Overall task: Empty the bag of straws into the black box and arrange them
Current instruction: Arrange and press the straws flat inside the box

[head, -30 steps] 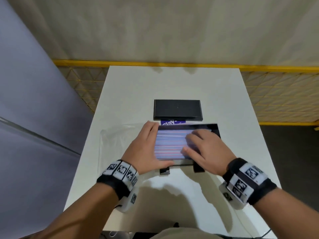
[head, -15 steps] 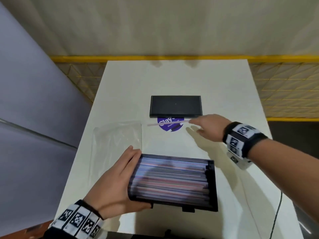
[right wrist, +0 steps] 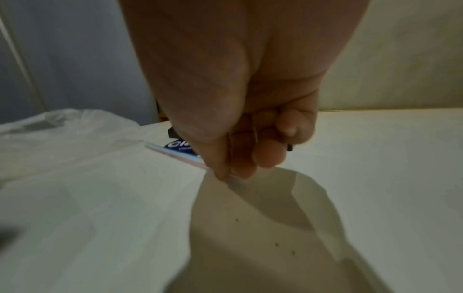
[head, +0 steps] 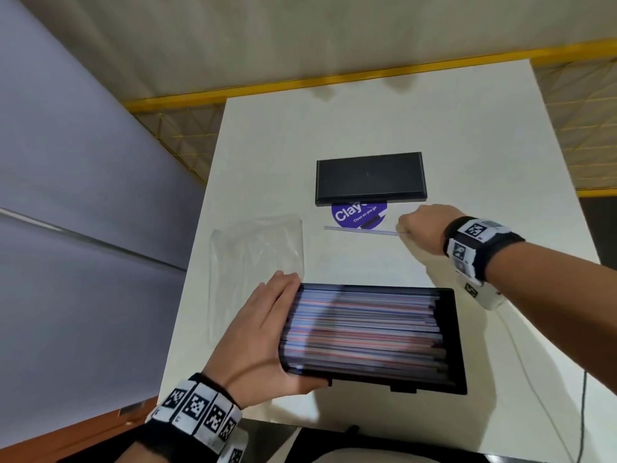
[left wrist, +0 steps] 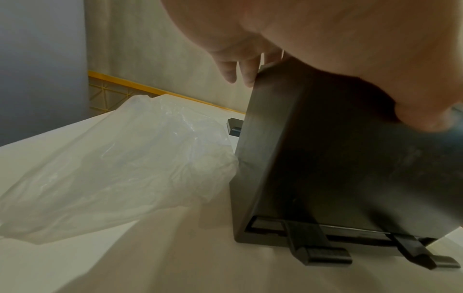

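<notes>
The black box (head: 451,332) sits near me, packed with striped straws (head: 364,332) lying left to right. My left hand (head: 263,332) grips its left end, fingers along the end wall and thumb round the near corner. In the left wrist view the fingers (left wrist: 238,73) hook over the box (left wrist: 325,168), which is tipped up. Farther back, my right hand (head: 422,228) pinches the right end of one loose straw (head: 360,230) lying across the table. The right wrist view shows thumb and fingertips (right wrist: 230,174) closed on that straw (right wrist: 175,154). The empty clear bag (head: 257,262) lies flat at the left.
A black lid (head: 370,178) lies beyond the loose straw, partly over a round purple sticker (head: 359,213). The white table (head: 467,128) ends at a yellow rail at the back. A thin cable (head: 582,406) hangs off the near right edge.
The box came toward me in my left hand. My right hand left it, reached back to the loose straw and now pinches its right end, drawn slightly nearer.
</notes>
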Demonstrator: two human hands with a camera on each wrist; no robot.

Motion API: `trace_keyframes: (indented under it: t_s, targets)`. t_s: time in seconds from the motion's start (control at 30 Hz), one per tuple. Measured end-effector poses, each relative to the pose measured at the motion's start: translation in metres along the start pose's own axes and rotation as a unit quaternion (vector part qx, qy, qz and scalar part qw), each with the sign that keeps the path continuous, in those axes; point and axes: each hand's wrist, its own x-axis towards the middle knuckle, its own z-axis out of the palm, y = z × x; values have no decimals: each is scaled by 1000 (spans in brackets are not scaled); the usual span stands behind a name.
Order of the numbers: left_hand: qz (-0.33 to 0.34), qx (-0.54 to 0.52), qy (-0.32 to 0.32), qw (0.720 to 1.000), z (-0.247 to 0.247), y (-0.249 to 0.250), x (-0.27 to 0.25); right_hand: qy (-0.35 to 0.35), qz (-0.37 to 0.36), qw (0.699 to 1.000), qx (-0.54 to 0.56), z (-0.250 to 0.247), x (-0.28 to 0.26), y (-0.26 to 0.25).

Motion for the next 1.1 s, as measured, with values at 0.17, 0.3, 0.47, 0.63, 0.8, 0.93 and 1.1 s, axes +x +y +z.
trace_keyframes:
  t_s: [0.17, 0.3, 0.47, 0.63, 0.8, 0.93, 1.1]
  targets:
    - [-8, -35, -7, 999, -3, -5, 1, 129, 41, 982, 130, -26, -61, 33]
    - [-1, -69, 13, 998, -2, -8, 18, 268, 24, 955, 128, -63, -140, 36]
    - [-60, -204, 38, 976, -12, -11, 35, 226, -39, 972, 57, -86, -189, -30]
    - [-73, -204, 27, 976, -23, -36, 22, 84, 13, 994, -67, -56, -171, -78]
    - [-37, -127, -1, 991, -29, -45, 20, 155, 16, 987, -27, -56, -163, -102]
    - [-1, -104, 0, 995, -26, -36, 34, 92, -88, 988, 91, -51, -166, -141]
    - [85, 7, -18, 996, -31, -18, 53, 43, -60, 997, 28, -33, -159, -159]
